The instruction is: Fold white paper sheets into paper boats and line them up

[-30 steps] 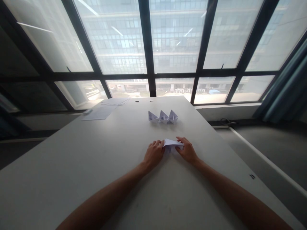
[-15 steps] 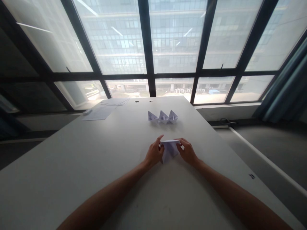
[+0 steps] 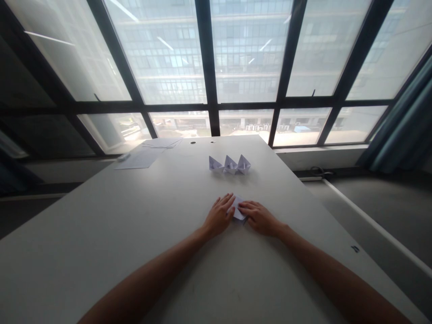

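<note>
A small folded sheet of white paper (image 3: 239,213) lies on the white table between my hands, its top edge pointed. My left hand (image 3: 219,213) rests over its left side, fingers stretched out and thumb apart. From the right, my right hand (image 3: 260,218) reaches across the paper with its fingers lying flat on top, pressing it down. Parts of the paper are hidden under both hands. Beyond them stand three folded paper boats (image 3: 230,165) side by side in a row.
Flat paper sheets (image 3: 138,159) lie at the table's far left. A small dark mark or object (image 3: 355,249) is near the right edge of the table (image 3: 135,216). Tall windows rise behind, and a blue curtain (image 3: 398,117) hangs at the right.
The folded paper was held up by its top edge between both hands. Now it is turned and lies flatter, with the fingers of both hands spread over it.
</note>
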Tool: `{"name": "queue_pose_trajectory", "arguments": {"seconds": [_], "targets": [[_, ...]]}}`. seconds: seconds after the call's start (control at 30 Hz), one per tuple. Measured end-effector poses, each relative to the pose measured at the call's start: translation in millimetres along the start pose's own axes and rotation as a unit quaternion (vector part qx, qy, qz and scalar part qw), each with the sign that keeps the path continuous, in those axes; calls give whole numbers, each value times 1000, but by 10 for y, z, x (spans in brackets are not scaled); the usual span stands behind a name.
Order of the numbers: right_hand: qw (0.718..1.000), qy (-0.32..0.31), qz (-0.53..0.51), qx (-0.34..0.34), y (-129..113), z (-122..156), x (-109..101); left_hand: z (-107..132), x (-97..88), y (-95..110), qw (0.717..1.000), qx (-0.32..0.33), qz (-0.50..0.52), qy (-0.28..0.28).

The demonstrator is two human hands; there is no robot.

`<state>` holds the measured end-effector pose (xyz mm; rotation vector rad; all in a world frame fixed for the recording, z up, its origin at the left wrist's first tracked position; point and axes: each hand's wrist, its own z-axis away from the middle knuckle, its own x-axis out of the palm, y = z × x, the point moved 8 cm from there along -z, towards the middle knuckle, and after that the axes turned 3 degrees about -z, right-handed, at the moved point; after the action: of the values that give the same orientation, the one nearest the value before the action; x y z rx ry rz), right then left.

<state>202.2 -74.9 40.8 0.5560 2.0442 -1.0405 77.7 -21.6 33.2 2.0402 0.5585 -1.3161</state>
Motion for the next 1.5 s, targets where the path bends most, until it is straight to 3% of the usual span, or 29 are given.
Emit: {"name": "queue_pose_trajectory", "arguments": {"seconds": [0.13,0.3,0.5,0.83,0.93,1.07,1.13,1.2,1.37,1.5], "targets": [[1000,-4,6,7,25,0,-8,49,197,53,995,47,-44,-74],[995,64,31,73,208,0,-75,75,231,65,992,62,-66,-93],[991,-58,79,88,259,15,178,84,233,92,989,76,-79,-95],[988,-88,91,92,222,6,194,96,252,109,987,92,-67,-113],[987,-91,91,95,216,7,196,53,221,35,994,63,-29,-82],[986,-94,92,103,230,8,201,-40,-28,-192,998,-24,33,54],[985,-95,92,108,238,10,204,-60,-101,-190,996,-5,38,81],[985,-93,94,111,237,14,204,-61,-74,-128,998,31,24,57],[989,-80,83,96,172,34,200,14,188,2,992,83,-40,-84],[989,-75,79,100,150,45,209,46,207,5,988,82,-66,-113]]}}
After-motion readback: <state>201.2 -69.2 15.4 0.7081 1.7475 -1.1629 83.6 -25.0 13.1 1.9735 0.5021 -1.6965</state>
